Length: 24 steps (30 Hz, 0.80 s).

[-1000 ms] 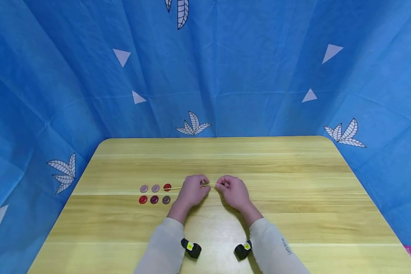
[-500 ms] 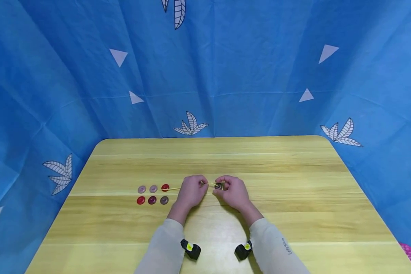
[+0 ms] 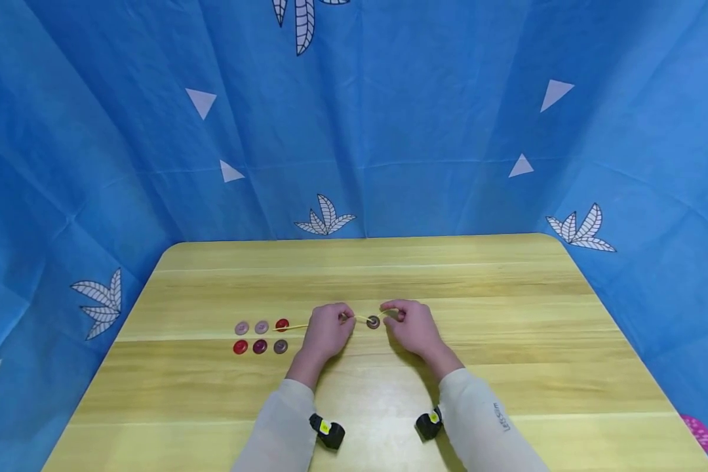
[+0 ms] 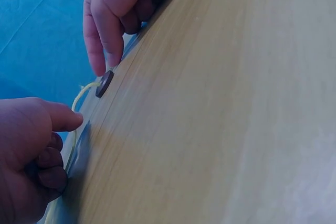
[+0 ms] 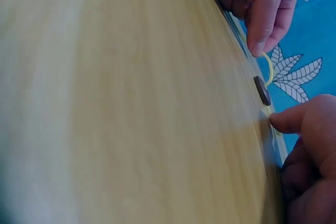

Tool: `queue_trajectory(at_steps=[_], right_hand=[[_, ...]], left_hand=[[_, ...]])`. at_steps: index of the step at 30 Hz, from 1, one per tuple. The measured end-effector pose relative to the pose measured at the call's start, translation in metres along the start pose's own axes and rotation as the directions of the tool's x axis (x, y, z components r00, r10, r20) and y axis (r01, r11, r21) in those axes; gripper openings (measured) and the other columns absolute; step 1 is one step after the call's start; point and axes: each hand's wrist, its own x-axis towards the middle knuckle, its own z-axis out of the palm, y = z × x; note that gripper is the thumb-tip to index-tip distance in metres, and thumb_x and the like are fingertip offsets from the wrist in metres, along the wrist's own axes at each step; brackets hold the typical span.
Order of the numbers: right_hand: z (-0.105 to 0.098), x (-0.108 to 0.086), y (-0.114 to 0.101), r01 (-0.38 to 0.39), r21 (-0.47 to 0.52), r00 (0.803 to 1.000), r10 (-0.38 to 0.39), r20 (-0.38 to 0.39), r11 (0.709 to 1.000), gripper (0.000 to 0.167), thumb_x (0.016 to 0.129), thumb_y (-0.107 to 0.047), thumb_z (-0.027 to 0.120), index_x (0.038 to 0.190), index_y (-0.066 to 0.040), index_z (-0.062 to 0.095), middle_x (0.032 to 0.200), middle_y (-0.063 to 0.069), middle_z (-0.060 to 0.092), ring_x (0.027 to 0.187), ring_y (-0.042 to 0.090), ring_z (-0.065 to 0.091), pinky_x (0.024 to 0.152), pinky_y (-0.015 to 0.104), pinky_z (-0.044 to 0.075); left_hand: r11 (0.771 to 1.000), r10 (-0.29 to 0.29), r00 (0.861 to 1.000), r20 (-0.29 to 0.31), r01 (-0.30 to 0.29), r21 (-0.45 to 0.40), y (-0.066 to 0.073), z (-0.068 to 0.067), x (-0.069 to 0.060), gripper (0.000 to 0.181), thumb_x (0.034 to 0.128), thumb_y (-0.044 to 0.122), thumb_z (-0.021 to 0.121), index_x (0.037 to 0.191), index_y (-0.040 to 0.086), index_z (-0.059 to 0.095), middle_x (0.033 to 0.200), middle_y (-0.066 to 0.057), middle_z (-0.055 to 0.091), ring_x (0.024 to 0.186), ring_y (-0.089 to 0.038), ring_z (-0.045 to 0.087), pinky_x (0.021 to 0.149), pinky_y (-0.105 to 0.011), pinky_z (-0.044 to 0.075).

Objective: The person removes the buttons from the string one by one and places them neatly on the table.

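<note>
A yellow string [image 3: 295, 326] trails leftward past the red button and runs through my left hand [image 3: 329, 331], where thumb and forefinger pinch it. From those fingertips the string arcs into a dark brown button [image 3: 373, 322], also seen in the left wrist view [image 4: 105, 84]. A short bit of string shows right of this button, by the right forefinger. My right hand [image 3: 413, 326] is just right of the button, thumb and forefinger apart in the head view. The right wrist view shows its thumb [image 5: 289, 119] stretched toward the button; its other fingertips are partly hidden.
Several buttons lie in two rows left of the hands, among them a pink button [image 3: 242, 328], a red button [image 3: 240, 347], a maroon button [image 3: 259, 346] and a grey-brown button [image 3: 280, 346]. A blue curtain [image 3: 354, 118] hangs behind the wooden table [image 3: 478, 282].
My right hand has let go of the brown button and drawn slightly right, uncovering it. A bit of string now shows on the button's right side. The left hand keeps its pinch.
</note>
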Motion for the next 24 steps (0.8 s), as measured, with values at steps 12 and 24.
queue_trajectory(at_steps=[12, 24], right_hand=[[0.0028, -0.0004, 0.0015, 0.053, -0.076, 0.999, -0.054, -0.008, 0.996, 0.005, 0.088, -0.014, 0.078, 0.084, -0.015, 0.076, 0.059, -0.009, 0.052, 0.053, 0.010, 0.043, 0.054, 0.032, 0.038], [0.0044, -0.0018, 0.0017, 0.021, -0.062, 1.000, -0.021, -0.004, 0.998, 0.011, 0.093, -0.014, 0.073, 0.082, -0.017, 0.070, 0.057, -0.007, 0.048, 0.052, 0.012, 0.044, 0.055, 0.034, 0.039]], left_hand=[[1.000, -0.014, 1.000, 0.001, 0.014, 0.028, 0.0036, -0.0004, -0.0001, 0.005, 0.0858, 0.007, 0.073, 0.082, 0.010, 0.072, 0.073, 0.003, 0.064, 0.065, -0.013, 0.056, 0.066, -0.033, 0.050], [0.984, -0.111, 0.994, 0.012, 0.108, 0.140, 0.0065, -0.0060, -0.0005, 0.004, 0.0794, 0.009, 0.073, 0.078, 0.010, 0.069, 0.077, -0.001, 0.063, 0.068, -0.020, 0.059, 0.061, -0.037, 0.050]])
